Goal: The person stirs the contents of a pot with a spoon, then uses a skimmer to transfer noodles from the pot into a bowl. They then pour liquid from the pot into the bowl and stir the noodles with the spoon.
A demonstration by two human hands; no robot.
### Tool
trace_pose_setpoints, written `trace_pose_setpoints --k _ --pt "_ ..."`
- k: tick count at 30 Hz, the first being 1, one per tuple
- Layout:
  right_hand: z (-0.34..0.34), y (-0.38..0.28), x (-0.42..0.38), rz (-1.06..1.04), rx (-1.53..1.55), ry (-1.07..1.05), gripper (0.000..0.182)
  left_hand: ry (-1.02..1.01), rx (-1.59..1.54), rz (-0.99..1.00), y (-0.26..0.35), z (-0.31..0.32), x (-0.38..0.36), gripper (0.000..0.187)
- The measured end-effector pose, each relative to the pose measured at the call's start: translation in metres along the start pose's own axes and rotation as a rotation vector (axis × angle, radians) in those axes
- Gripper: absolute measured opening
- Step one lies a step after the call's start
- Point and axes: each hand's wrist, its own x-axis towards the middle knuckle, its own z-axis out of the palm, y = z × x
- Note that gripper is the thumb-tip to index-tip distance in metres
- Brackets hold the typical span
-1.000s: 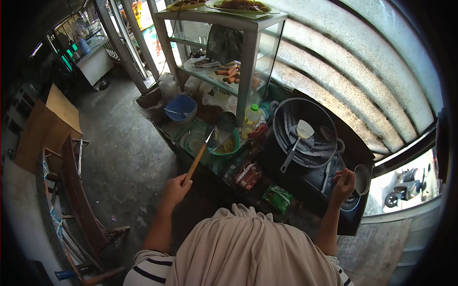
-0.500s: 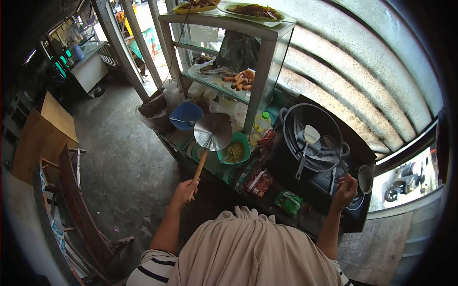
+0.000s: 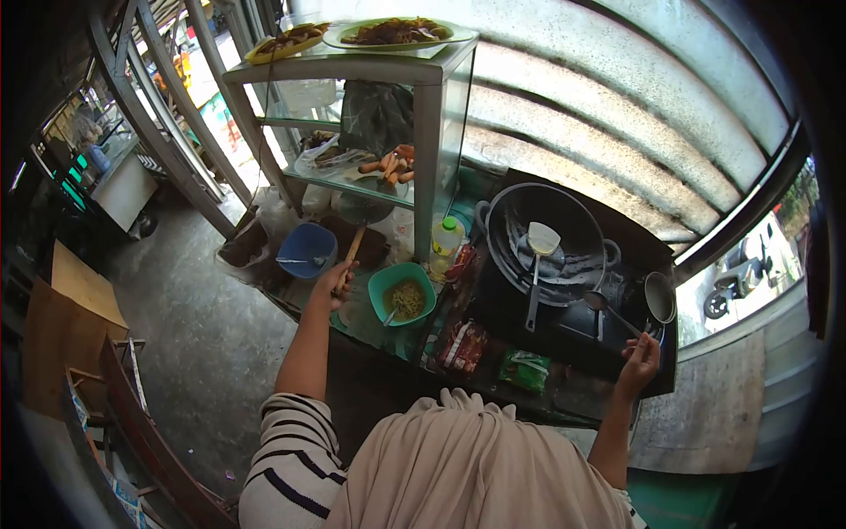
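Note:
My left hand (image 3: 333, 284) is closed round the wooden handle of a skimmer (image 3: 361, 210), whose round head lies under the cabinet's lower shelf. To its right stands a green bowl (image 3: 381, 286) of noodles in liquid with a spoon in it; to its left is a blue bowl (image 3: 308, 236). My right hand (image 3: 641, 354) grips the handle of a dark ladle (image 3: 596, 301), its bowl over the stove beside the wok. The large wok (image 3: 577, 207) sits at the back of the stove, with a white-headed spatula (image 3: 544, 238) in it.
A glass cabinet (image 3: 429, 132) holds sausages (image 3: 388, 165) and bears two plates of food. A bottle (image 3: 447, 238) stands at its foot. Red packets (image 3: 463, 346) and a green packet (image 3: 526, 369) lie at the stove's front. A strainer (image 3: 659, 297) is at the right.
My left hand has pushed the skimmer forward, its head now under the shelf. The ladle in my right hand has come down, away from the wok. The view has shifted.

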Motion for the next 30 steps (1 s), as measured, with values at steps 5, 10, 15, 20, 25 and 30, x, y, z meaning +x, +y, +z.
trace_pose_setpoints --k 5,10,15,20,25,30 --pt "-0.05 0.024 0.0 0.459 0.242 0.259 0.02 -0.049 -0.036 -0.096 0.03 0.014 0.071 0.02" --pt "-0.093 0.027 -0.016 0.576 0.449 0.382 0.016 -0.038 -0.081 -0.117 0.048 0.017 0.11 0.024" --pt "-0.137 0.058 -0.038 0.834 0.771 0.476 0.014 0.031 -0.25 -0.111 0.044 0.012 0.109 0.049" --pt "-0.142 0.073 -0.043 0.927 0.919 0.403 0.01 0.048 -0.493 -0.099 0.013 0.003 0.098 0.057" --pt "-0.124 0.066 -0.039 0.888 0.874 0.095 0.005 0.057 -0.519 -0.047 -0.007 0.007 0.073 0.063" --pt "-0.131 0.129 -0.021 1.161 0.809 -0.062 0.01 0.125 -0.44 0.09 -0.02 0.012 0.052 0.07"
